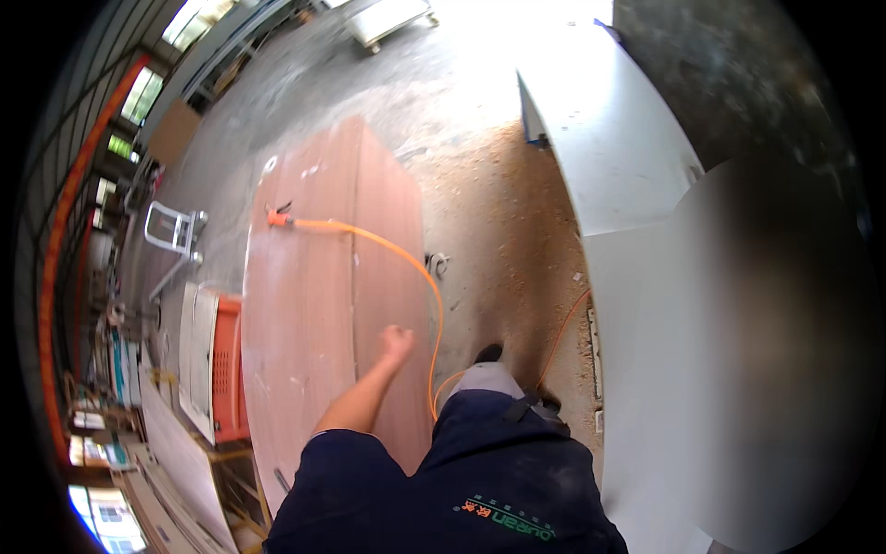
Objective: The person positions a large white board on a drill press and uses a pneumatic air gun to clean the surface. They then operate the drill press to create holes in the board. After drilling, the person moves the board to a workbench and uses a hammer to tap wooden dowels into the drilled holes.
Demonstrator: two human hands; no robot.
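Note:
My left hand is over the reddish-brown wood-faced panels, to the right of their lengthwise seam. Its fingers look curled into a loose fist, and no object shows in it. An orange air blow gun lies on the far part of the panels, away from the hand. From it an orange hose curves over the panel's right edge and down beside my legs. My right hand is not in view.
A long pale grey panel runs along my right. Sawdust covers the floor between. To the left stand an orange crate and a white-framed trolley. A wheeled cart is at the back. A large blurred shape hides the right side.

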